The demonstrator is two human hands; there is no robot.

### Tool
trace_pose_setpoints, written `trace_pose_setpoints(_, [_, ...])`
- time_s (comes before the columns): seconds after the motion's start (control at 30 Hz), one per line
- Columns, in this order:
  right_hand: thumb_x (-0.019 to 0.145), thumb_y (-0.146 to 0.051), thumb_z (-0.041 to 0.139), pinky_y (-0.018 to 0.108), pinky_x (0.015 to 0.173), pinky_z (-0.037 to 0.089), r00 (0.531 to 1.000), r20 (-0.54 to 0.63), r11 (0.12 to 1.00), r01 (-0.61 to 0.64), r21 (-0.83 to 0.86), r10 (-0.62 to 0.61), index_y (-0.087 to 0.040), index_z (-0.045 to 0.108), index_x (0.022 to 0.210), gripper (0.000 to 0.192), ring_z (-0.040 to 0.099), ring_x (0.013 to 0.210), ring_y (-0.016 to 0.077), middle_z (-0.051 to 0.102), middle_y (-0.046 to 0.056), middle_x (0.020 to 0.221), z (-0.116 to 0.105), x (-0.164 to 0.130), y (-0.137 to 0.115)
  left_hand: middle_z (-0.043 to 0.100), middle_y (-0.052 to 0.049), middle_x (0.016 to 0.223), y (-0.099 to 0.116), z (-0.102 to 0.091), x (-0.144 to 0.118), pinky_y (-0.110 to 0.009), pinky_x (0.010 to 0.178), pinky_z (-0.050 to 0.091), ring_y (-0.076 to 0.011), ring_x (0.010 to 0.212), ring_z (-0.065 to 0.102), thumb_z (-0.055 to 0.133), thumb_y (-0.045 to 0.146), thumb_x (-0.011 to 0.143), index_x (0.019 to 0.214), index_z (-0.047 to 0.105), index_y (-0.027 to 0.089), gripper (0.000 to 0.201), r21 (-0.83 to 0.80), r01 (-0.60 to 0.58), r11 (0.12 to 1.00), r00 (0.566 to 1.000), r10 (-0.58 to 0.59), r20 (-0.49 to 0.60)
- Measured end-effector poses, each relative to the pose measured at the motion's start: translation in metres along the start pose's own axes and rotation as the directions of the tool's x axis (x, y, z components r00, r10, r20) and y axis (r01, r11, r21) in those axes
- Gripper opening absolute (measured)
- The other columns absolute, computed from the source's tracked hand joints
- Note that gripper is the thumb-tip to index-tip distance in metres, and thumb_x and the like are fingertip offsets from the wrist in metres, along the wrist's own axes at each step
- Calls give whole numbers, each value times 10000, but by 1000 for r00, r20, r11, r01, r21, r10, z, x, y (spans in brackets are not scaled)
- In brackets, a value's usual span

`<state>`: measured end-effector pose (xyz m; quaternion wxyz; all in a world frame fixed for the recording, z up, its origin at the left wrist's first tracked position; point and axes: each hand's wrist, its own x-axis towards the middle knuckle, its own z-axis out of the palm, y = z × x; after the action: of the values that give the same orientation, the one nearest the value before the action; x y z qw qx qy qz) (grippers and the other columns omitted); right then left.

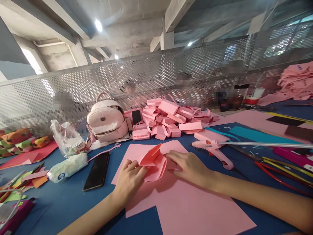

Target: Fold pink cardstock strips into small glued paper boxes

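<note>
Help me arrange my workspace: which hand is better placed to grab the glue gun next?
Probably the right hand: the glue gun lies close to it, while the left hand is farther off and pinches the folded pink paper.

Glue gun [212, 146] and paper pile [168, 112] show a craft workshop.

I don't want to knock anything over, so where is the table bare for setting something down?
The widest bare patch of blue table lies nearer than the flat black phone, left of the left forearm. A smaller one lies between the right forearm and pink sheet. Crowded: the back, with backpack and pink paper pile, and the right, around the glue gun.
</note>
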<state>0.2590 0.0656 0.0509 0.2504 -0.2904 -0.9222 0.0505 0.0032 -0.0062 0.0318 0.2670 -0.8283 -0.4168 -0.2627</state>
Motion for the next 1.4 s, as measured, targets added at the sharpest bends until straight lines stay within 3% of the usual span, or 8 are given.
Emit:
trace_pose_setpoints(0.13, [886,-206,543,250,608,405,995,-40,994,-95,-55,93,-205,605,1023,150,676,761,192,722,43,924,-2,8,-1,557,-4,550,0,1,-2,-324,653,327,-189,620,497,439,-41,814,728,485,203,262,56,-46,997,999,45,17])
trace_pose_setpoints(0.33, [813,-171,559,286,542,299,993,118,993,21,-112,-7,-187,620,773,74,620,640,192,689,44,746,-3,7,-7,549,-25,563,3,5,-9,-329,622,345,-198,643,503,431,17,834,794,560,188,218,39,-90,995,996,89,31])
trace_pose_setpoints(0.6, [801,-104,537,297,549,249,949,309,982,118,-146,-68,-176,679,772,161,634,665,190,715,53,779,1,4,-12,540,-26,521,12,3,-13,-354,619,318,-204,651,499,648,73,674,569,480,190,229,-11,-95,995,987,95,133])
trace_pose_setpoints(0.93, [926,-226,505,290,543,213,975,222,997,27,-72,-11,-178,646,715,258,590,626,175,684,52,726,3,17,-7,560,-30,585,-3,6,1,-329,635,314,-191,636,494,535,159,874,679,619,189,215,-66,130,989,991,-127,44])
trace_pose_setpoints(1.03, [940,-307,521,271,547,232,989,118,996,-93,-8,93,-177,604,723,267,559,612,168,653,39,702,4,27,-6,577,-28,649,-13,9,5,-317,658,331,-177,630,483,504,232,920,702,609,184,247,-174,298,939,954,-287,87])
trace_pose_setpoints(1.17, [871,-333,619,249,556,261,975,38,958,-222,184,219,-182,594,800,169,520,607,151,629,3,722,7,47,-2,617,-10,685,-29,13,15,-325,706,341,-175,653,500,525,275,895,719,584,189,204,-338,505,794,863,-470,185])
trace_pose_setpoints(1.3, [818,-303,662,253,540,243,964,13,912,-256,319,266,-183,474,571,333,460,546,136,551,-16,584,17,65,9,673,4,707,-42,21,23,-312,714,379,-166,639,561,557,242,860,827,602,195,73,-406,560,722,825,-533,189])
trace_pose_setpoints(1.4, [814,-292,656,248,545,279,962,-11,892,-248,377,272,-186,491,601,289,495,561,149,577,-10,591,26,71,18,693,21,717,-45,27,25,-278,672,409,-156,617,584,593,241,832,951,598,208,123,-464,573,675,808,-559,186])
